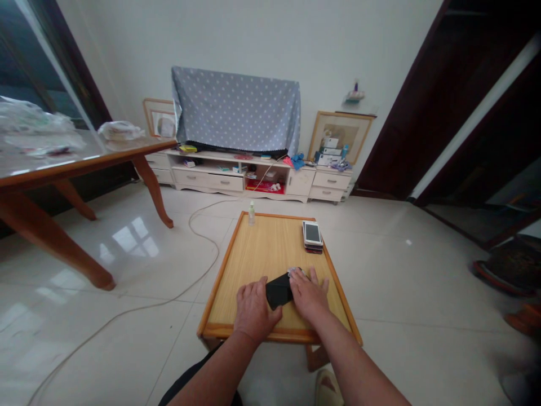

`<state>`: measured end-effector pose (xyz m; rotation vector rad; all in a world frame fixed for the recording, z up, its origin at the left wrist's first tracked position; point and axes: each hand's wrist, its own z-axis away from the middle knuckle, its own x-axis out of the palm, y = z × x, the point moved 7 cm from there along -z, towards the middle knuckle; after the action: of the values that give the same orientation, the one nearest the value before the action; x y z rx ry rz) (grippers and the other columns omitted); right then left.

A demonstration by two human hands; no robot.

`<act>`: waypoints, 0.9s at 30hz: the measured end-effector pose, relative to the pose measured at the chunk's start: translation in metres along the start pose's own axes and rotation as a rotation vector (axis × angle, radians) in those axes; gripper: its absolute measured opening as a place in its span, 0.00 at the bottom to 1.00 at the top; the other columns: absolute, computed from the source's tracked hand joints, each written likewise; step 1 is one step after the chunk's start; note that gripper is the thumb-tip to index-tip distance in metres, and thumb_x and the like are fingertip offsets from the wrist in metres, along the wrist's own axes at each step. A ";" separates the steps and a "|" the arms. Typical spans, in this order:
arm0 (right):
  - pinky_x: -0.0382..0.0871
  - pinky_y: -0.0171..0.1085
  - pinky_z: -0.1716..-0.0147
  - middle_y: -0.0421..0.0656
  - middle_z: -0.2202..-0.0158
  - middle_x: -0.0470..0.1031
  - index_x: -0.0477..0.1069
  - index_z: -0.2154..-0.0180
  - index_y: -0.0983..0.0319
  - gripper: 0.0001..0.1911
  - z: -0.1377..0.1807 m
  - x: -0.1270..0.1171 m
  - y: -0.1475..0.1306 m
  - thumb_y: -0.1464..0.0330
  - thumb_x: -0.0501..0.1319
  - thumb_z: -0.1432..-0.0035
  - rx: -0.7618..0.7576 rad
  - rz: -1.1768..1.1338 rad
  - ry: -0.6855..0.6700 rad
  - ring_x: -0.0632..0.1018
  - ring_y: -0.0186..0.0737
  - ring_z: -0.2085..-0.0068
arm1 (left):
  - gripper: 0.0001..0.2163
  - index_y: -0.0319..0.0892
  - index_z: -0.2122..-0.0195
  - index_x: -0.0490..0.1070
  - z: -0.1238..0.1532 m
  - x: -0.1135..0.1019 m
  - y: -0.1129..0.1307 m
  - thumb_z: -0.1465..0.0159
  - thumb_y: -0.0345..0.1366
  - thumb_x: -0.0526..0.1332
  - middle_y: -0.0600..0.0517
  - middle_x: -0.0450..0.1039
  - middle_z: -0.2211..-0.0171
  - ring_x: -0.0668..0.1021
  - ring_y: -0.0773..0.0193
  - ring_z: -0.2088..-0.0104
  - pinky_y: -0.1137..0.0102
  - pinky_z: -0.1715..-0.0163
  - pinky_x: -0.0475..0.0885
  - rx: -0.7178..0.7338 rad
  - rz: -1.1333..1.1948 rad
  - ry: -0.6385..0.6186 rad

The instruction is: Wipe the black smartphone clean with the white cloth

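A black phone (279, 291) lies at a slant on the small wooden table, near its front edge. My left hand (255, 309) grips its left end, with the thumb along the near edge and the fingers at the far side. My right hand (310, 296) lies over the right end and hides it. Under its fingertips a small whitish piece of cloth or tissue (291, 272) shows, pressed against the phone; most of it is covered. Beyond my right hand, a stack of phones (313, 234) sits by the table's right edge, a white one on top.
A clear bottle (252, 214) stands at the far left corner of the wooden table (249, 254). A cable (203, 277) runs across the floor. To the left is a larger table (88, 160) with plastic bags. A low white cabinet (203, 179) lines the wall.
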<state>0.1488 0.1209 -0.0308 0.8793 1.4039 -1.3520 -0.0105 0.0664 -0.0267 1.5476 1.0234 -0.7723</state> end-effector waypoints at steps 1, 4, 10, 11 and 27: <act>0.29 0.72 0.39 0.35 0.30 0.54 0.57 0.34 0.47 0.26 -0.001 0.000 0.002 0.57 0.38 0.28 0.021 0.002 0.007 0.41 0.56 0.29 | 0.35 0.41 0.38 0.59 0.000 -0.001 0.000 0.45 0.47 0.64 0.42 0.71 0.46 0.70 0.48 0.44 0.56 0.38 0.52 -0.001 -0.002 -0.001; 0.29 0.70 0.38 0.36 0.31 0.55 0.57 0.34 0.46 0.26 0.006 0.008 -0.016 0.56 0.39 0.29 -0.096 -0.022 -0.017 0.41 0.55 0.28 | 0.32 0.41 0.39 0.59 0.000 -0.002 0.001 0.43 0.45 0.63 0.42 0.71 0.45 0.70 0.49 0.44 0.56 0.38 0.52 0.003 -0.002 0.011; 0.29 0.70 0.38 0.34 0.30 0.55 0.55 0.34 0.43 0.26 0.003 0.009 -0.016 0.55 0.37 0.29 -0.099 -0.009 -0.031 0.40 0.53 0.28 | 0.30 0.41 0.40 0.61 0.000 -0.002 0.003 0.42 0.46 0.62 0.42 0.72 0.47 0.71 0.50 0.45 0.55 0.39 0.53 0.033 -0.015 0.024; 0.30 0.71 0.38 0.34 0.30 0.54 0.55 0.33 0.44 0.26 -0.002 0.005 -0.005 0.55 0.37 0.29 -0.033 0.004 -0.022 0.40 0.54 0.28 | 0.31 0.41 0.40 0.61 -0.001 -0.002 0.003 0.43 0.46 0.63 0.42 0.72 0.47 0.71 0.50 0.45 0.55 0.39 0.54 0.032 -0.019 0.025; 0.30 0.70 0.39 0.38 0.33 0.60 0.61 0.36 0.47 0.24 0.016 -0.010 0.030 0.60 0.44 0.30 0.035 0.046 0.023 0.47 0.55 0.29 | 0.30 0.43 0.41 0.62 -0.001 -0.005 0.008 0.44 0.47 0.64 0.43 0.72 0.47 0.71 0.48 0.45 0.55 0.40 0.54 0.005 -0.044 -0.005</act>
<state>0.1827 0.1100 -0.0286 0.9479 1.3729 -1.3389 -0.0053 0.0657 -0.0184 1.5313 1.0554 -0.8097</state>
